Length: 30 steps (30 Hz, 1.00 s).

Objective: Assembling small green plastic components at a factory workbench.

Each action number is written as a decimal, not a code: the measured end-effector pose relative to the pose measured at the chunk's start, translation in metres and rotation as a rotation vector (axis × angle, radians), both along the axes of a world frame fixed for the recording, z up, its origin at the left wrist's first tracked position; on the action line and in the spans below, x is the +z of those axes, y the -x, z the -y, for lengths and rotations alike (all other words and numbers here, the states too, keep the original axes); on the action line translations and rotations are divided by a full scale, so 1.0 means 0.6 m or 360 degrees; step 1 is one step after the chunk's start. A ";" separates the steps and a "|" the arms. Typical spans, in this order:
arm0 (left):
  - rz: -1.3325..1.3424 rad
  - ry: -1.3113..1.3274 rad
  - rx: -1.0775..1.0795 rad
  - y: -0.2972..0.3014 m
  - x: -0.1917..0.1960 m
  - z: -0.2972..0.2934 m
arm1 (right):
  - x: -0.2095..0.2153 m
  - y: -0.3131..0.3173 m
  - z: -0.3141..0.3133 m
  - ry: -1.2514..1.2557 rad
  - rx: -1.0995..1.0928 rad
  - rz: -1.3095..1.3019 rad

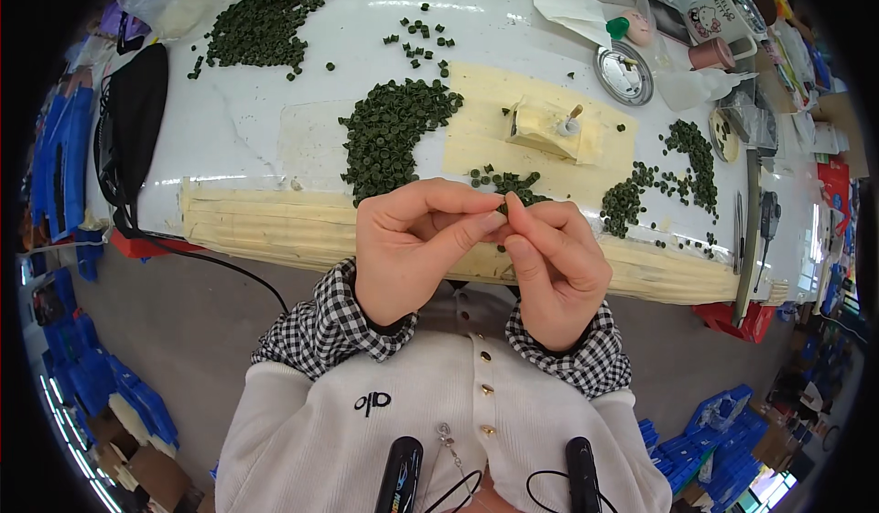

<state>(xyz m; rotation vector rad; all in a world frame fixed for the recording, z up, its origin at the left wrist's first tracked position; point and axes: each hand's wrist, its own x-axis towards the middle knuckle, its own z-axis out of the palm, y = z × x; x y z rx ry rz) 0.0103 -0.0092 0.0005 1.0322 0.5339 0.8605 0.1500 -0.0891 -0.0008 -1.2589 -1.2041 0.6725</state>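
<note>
My left hand (407, 247) and my right hand (560, 266) meet above the table's front edge, thumb and forefinger pinched on each. Between the touching fingertips a bit of a small dark green part (502, 209) shows; most of it is covered. Just beyond the fingers lies a small cluster of like green parts (513, 183). A larger pile of these short, ring-like parts (389, 137) sits past my left hand. Behind my right hand, a tape-covered block (549, 130) with a small upright pin stands on a yellowish taped patch (476, 92).
More green parts form a large heap (265, 23) at the far left and a scattered group (687, 160) at the right. A round metal lid (623, 73), a white cup (719, 18) and a squeeze bottle (691, 89) crowd the back right. A black cloth (135, 114) hangs at the left edge.
</note>
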 end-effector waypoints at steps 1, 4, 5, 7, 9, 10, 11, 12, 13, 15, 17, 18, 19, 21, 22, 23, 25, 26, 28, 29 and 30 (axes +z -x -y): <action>0.0011 0.0001 -0.0012 -0.001 0.001 -0.001 | 0.000 -0.001 0.000 -0.0015 -0.0004 0.0051; 0.0004 -0.0147 -0.0029 0.002 -0.005 -0.005 | 0.001 -0.006 0.002 0.0010 0.0048 0.0061; 0.0003 -0.0146 -0.0035 0.001 -0.006 -0.006 | 0.001 -0.007 0.001 -0.0002 0.0052 0.0049; -0.0003 -0.0149 -0.0048 0.001 -0.005 -0.009 | 0.002 -0.008 0.000 -0.0031 0.0060 0.0023; 0.0049 -0.0003 -0.0026 -0.003 0.002 -0.006 | 0.001 -0.009 0.001 -0.0017 0.0045 0.0042; 0.0074 0.0070 -0.0014 -0.004 0.005 -0.005 | 0.002 -0.009 0.001 -0.0009 0.0040 0.0050; 0.0043 0.0029 -0.0030 -0.001 0.003 -0.006 | 0.003 -0.008 0.002 -0.0003 0.0041 0.0036; 0.0014 -0.0011 -0.0048 0.001 -0.002 -0.008 | 0.004 -0.008 0.002 0.0004 0.0041 0.0025; -0.0014 -0.0052 -0.0066 0.002 -0.004 -0.009 | 0.005 -0.009 0.002 0.0011 0.0040 0.0015; -0.0033 -0.0042 -0.0062 0.002 0.000 -0.009 | 0.005 -0.009 0.001 0.0004 0.0033 0.0010; -0.0071 -0.0085 -0.0026 0.003 0.000 -0.009 | 0.003 -0.009 0.002 -0.0003 0.0012 0.0025; -0.0096 -0.0136 0.0006 0.004 -0.001 -0.009 | 0.003 -0.009 0.002 -0.0008 -0.0007 0.0046; -0.0121 -0.0186 0.0038 0.005 -0.003 -0.010 | 0.003 -0.009 0.001 -0.0014 -0.0026 0.0067; -0.0157 -0.0341 0.0073 0.006 -0.005 -0.014 | 0.004 -0.010 0.001 -0.0011 -0.0009 0.0094; -0.0176 -0.0417 0.0089 0.006 -0.005 -0.016 | 0.005 -0.010 0.001 -0.0009 -0.0003 0.0108; -0.0218 -0.0474 0.0081 0.007 -0.004 -0.019 | 0.005 -0.011 0.001 -0.0003 0.0002 0.0109; -0.0305 -0.0586 0.0062 0.008 0.000 -0.023 | 0.003 -0.011 0.002 0.0011 0.0010 0.0111; -0.0324 -0.0618 0.0076 0.007 0.000 -0.024 | 0.003 -0.011 0.001 0.0015 0.0011 0.0101; -0.0367 -0.0680 0.0104 0.006 0.002 -0.025 | 0.003 -0.010 0.001 0.0024 0.0014 0.0078; -0.0374 -0.0703 0.0091 0.007 0.002 -0.026 | 0.003 -0.011 0.000 0.0010 0.0015 0.0091; -0.0382 -0.0725 0.0078 0.007 0.003 -0.027 | 0.003 -0.011 -0.001 -0.0003 0.0017 0.0104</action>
